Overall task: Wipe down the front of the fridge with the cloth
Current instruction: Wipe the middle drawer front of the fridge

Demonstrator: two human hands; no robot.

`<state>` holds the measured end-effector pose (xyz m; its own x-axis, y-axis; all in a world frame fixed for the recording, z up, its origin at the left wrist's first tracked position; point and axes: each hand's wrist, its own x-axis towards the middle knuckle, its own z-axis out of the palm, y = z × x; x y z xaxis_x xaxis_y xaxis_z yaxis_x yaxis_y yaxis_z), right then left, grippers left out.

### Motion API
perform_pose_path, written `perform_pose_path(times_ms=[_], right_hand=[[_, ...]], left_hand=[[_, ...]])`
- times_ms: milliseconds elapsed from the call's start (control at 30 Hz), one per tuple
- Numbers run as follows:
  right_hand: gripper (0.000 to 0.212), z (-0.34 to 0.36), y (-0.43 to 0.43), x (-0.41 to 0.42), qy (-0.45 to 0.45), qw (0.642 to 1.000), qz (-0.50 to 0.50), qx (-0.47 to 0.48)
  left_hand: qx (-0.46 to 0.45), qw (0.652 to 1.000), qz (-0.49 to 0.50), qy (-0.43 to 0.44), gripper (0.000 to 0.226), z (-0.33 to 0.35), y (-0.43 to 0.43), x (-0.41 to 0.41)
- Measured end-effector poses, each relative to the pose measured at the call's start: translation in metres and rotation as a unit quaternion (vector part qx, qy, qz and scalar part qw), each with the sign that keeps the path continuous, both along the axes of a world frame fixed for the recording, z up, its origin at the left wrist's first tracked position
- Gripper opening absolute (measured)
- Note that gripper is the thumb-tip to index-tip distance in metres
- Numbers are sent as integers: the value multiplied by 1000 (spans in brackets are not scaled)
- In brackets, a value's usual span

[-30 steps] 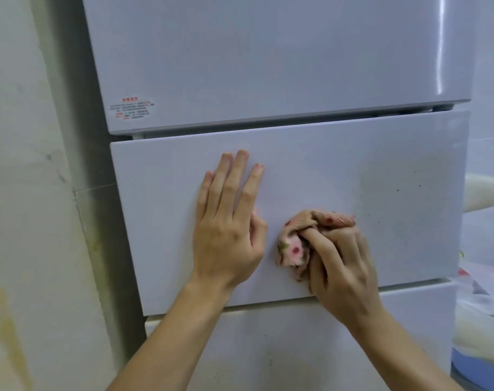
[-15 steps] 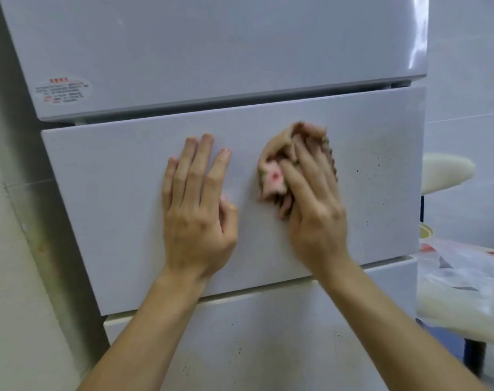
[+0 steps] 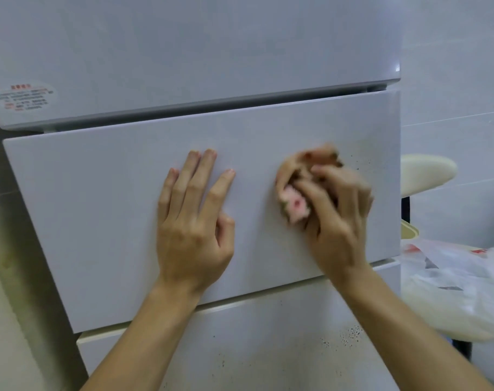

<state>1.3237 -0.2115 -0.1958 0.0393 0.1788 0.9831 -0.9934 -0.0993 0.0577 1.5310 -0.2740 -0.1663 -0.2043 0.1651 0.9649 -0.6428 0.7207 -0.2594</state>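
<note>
Right hand [image 3: 336, 221] grips bunched pink-flowered cloth [image 3: 295, 207] against speckled white fridge [image 3: 99, 221].

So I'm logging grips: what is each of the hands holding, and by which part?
The right hand grips the cloth, wadded up, fingers curled over its bulk. The left hand holds nothing; it lies flat on the fridge drawer.

White fridge [image 3: 183, 52], three stacked front panels, dark specks toward right side. Pink patterned cloth [image 3: 295, 206], bunched, motion-blurred, pressed against middle panel [image 3: 99, 221], right of centre.
</note>
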Motion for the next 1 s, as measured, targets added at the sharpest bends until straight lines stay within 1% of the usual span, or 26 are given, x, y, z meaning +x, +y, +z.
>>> perform_pose_path(times_ms=[33, 100, 167, 200, 267, 333, 367, 433, 533, 600, 633, 700, 733, 767, 800, 833, 933, 1000], right_hand=[[20, 18, -1, -1, -33, 999, -4, -22], [35, 45, -3, 2, -84, 995, 11, -53], [44, 49, -6, 8, -116, 990, 25, -72], [43, 43, -6, 11, -123, 989, 29, -71], [34, 16, -7, 12, -119, 991, 31, -49], [22, -25, -8, 11, -89, 996, 24, -12], [21, -46, -7, 9, -76, 997, 20, 7], [30, -81, -4, 3, -57, 997, 12, 45], [30, -101, 5, -7, -15, 997, 4, 74], [36, -92, 10, -16, 5, 996, 2, 85], [35, -81, 12, -19, 1, 997, 7, 80], [20, -47, 13, -23, -41, 998, 26, 42], [22, -25, 14, -24, -75, 996, 37, 18], [35, -2, 15, -24, -102, 993, 52, -2], [44, 20, 15, -26, -112, 992, 62, -14], [46, 39, 14, -28, -117, 991, 65, -20], [29, 59, 8, -32, -137, 989, 54, -30], [28, 42, 5, -28, -139, 988, 50, -37]], left_hand=[[4, 1000, -1, 1, 51, 1, 0, -1], [12, 1000, 0, 8, 51, 1, 1, -4], [11, 1000, 4, 17, 49, 1, 1, -7], [7, 1000, 3, 19, 47, 0, 1, -10], [-5, 1000, 7, 18, 43, -3, -1, -14], [-9, 999, 25, 18, 45, -4, -2, -16], [-6, 999, 35, 19, 48, -3, -2, -17], [2, 998, 52, 20, 53, -4, -1, -20], [14, 998, 55, 25, 55, -3, 2, -24], [23, 998, 50, 29, 55, -3, 4, -26], [26, 998, 47, 32, 55, -3, 5, -28], [28, 998, 40, 36, 55, -3, 7, -30], [27, 998, 36, 36, 54, -3, 9, -31], [25, 999, 32, 33, 54, -3, 10, -33], [24, 999, 29, 28, 54, -2, 11, -34], [24, 999, 27, 23, 55, -1, 13, -37], [23, 999, 30, 14, 60, 2, 17, -44], [21, 999, 35, 17, 62, 3, 18, -47]])
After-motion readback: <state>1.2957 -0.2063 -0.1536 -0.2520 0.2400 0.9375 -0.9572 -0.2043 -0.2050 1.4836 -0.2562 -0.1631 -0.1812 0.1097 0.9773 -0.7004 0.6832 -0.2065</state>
